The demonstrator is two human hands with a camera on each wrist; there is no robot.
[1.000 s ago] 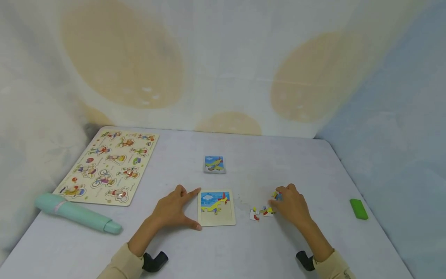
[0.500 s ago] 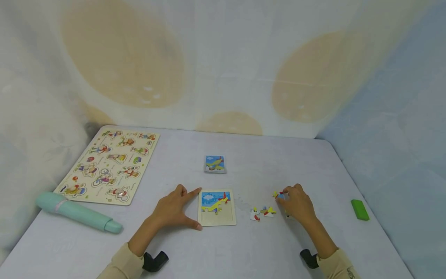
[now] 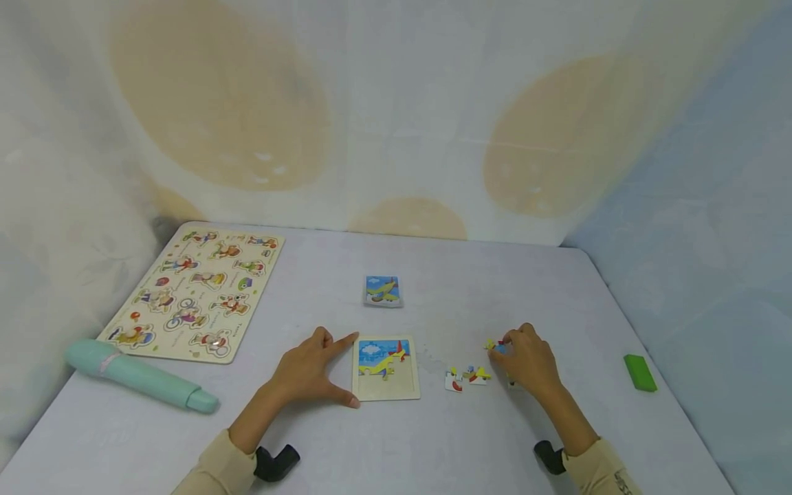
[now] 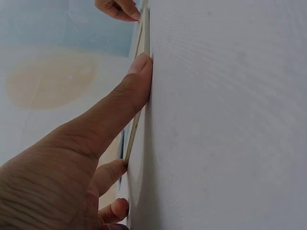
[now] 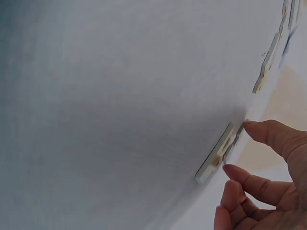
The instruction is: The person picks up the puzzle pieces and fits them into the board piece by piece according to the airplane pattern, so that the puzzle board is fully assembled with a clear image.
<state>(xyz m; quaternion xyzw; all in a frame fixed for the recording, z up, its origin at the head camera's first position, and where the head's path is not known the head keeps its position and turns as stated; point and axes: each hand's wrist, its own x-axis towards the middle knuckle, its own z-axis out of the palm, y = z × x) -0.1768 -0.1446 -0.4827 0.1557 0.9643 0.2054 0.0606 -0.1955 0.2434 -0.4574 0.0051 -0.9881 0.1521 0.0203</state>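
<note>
A small wooden puzzle board [image 3: 402, 389] lies in the middle of the table, its upper part filled with a picture of a yellow airplane on blue sky. My left hand [image 3: 303, 371] spreads thumb and forefinger along the board's left side, the tips at its two left corners. To the right, my right hand [image 3: 532, 361] pinches a blue, red and yellow puzzle piece [image 3: 498, 348] by its edges, low over the table. In the right wrist view, another piece [image 5: 211, 155] stands out in front of it. Two loose pieces, one red and white [image 3: 454, 382], one yellow [image 3: 478, 376], lie between board and hand.
Behind the board sits a small square airplane picture [image 3: 382, 291]. At the left lie a large peg puzzle [image 3: 207, 295] with several figures and a mint-green pen-shaped device [image 3: 145, 379]. A green block [image 3: 640, 372] rests near the table's right edge.
My right hand has shifted slightly right, uncovering more of the loose yellow piece and the pinched piece. My left hand and the board stay in place.
</note>
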